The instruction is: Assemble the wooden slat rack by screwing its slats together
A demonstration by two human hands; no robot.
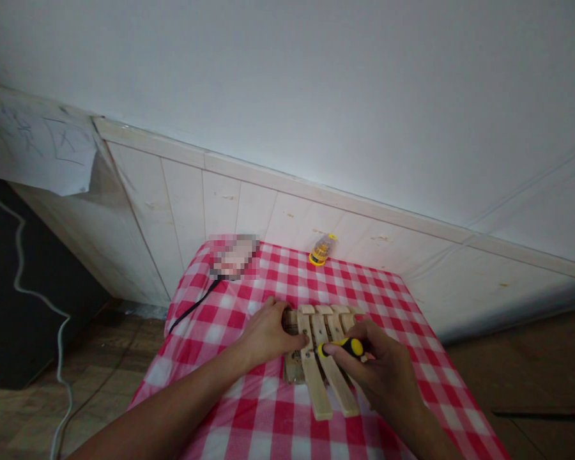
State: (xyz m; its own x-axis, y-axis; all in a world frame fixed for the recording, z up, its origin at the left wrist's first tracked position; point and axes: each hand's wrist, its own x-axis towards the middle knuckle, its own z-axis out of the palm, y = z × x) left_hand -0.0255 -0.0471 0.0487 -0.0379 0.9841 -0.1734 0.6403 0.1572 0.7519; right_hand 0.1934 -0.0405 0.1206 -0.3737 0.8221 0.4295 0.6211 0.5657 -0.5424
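A pale wooden piece with several slats (319, 386) lies on the table, and small dark screws or holes show along its slats. My left hand (271, 332) grips its left side, with the thumb pressed on top and the other fingers around the far left edge. In my right hand (383, 364) is a yellow and black screwdriver (352, 347), its handle tilted over the middle slats. The screwdriver's tip is hard to make out. Part of the wooden piece's right side is hidden behind my right hand.
A red and white checked cloth (368, 287) covers the table. Near the wall stands a clear and yellow container of bits (322, 249). A blurred-out object (237, 257) with a black strap lies at the back left. A white cable (38, 295) hangs at far left.
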